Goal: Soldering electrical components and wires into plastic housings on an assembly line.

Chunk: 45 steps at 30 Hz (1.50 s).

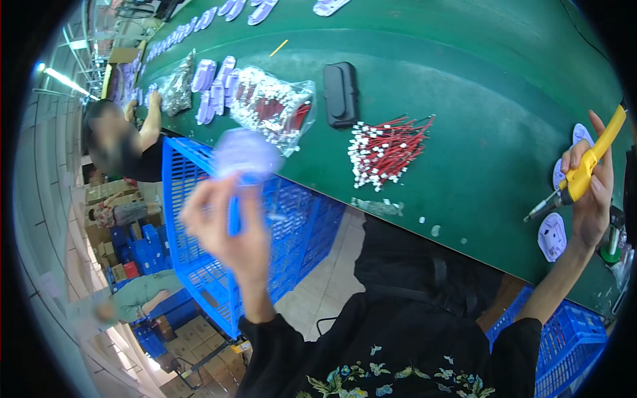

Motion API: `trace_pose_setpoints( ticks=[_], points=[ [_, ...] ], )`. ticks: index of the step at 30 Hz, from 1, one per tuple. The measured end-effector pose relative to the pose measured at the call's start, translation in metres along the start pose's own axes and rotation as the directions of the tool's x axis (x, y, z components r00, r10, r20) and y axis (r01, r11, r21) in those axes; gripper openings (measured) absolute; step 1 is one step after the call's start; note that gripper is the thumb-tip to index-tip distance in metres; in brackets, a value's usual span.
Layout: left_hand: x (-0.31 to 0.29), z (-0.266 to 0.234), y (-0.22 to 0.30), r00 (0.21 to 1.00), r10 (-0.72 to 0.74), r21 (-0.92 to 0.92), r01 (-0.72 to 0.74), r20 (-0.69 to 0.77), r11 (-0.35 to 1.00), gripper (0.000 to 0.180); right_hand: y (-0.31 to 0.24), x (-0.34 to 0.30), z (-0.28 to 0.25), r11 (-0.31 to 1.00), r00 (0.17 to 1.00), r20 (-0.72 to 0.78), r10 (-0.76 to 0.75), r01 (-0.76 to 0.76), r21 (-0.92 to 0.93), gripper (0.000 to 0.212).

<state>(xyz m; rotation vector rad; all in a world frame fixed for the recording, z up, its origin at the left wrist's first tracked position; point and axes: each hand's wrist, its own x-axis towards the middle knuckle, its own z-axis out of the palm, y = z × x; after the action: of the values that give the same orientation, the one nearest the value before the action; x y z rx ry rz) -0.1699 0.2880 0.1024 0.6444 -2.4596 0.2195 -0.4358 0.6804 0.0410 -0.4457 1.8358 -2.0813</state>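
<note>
My left hand (229, 229), blurred by motion, pinches a light purple plastic shell (247, 156) above a blue slatted crate (174, 174) beside the bench. My right hand (590, 199) is wrapped round the yellow handle of a soldering iron (582, 176), its metal tip pointing down and left over the bench. Close under that hand lies a purple shell (551, 237) with its inside up; two more lie partly behind the hand. A pile of red wires with white connectors (388, 152) spreads on the green bench between my hands.
A clear bag of wired connectors (269, 106), a black case (340, 94) and stacked purple shells (211, 93) lie along the green bench (464, 86). Another person (126, 139) works at the far left. A second blue crate (570, 338) stands at lower right.
</note>
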Motion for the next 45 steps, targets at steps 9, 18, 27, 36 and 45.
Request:
trace_pose_setpoints(
  ticks=[9, 18, 27, 36, 45],
  points=[
    [-0.036, 0.029, -0.290, 0.897, -0.170, 0.072, 0.153, 0.407, 0.986, 0.024, 0.012, 0.001, 0.015, 0.990, 0.998, 0.033, 0.054, -0.049, -0.132, 0.098],
    [-0.104, 0.154, -0.288, 0.490, 0.266, -0.195, -0.193, 0.830, 0.962, 0.016, 0.003, 0.013, 0.028, 0.990, 0.998, -0.061, -0.018, 0.009, -0.138, 0.082],
    [-0.048, 0.137, -0.285, 0.745, -0.089, -0.024, 0.140, 0.661, 0.990, 0.014, -0.009, 0.021, 0.003, 0.987, 0.988, -0.094, -0.123, 0.112, -0.118, 0.078],
    [0.074, 0.098, -0.267, 0.981, -0.166, 0.138, 0.152, 0.100, 0.979, 0.014, -0.009, 0.001, -0.010, 0.993, 0.991, -0.119, -0.067, 0.055, -0.104, 0.077],
    [0.155, 0.241, -0.279, 0.935, -0.012, -0.039, 0.028, 0.354, 0.999, 0.038, -0.014, 0.001, -0.004, 0.998, 0.997, -0.062, 0.044, -0.042, 0.045, 0.082]
  ],
)
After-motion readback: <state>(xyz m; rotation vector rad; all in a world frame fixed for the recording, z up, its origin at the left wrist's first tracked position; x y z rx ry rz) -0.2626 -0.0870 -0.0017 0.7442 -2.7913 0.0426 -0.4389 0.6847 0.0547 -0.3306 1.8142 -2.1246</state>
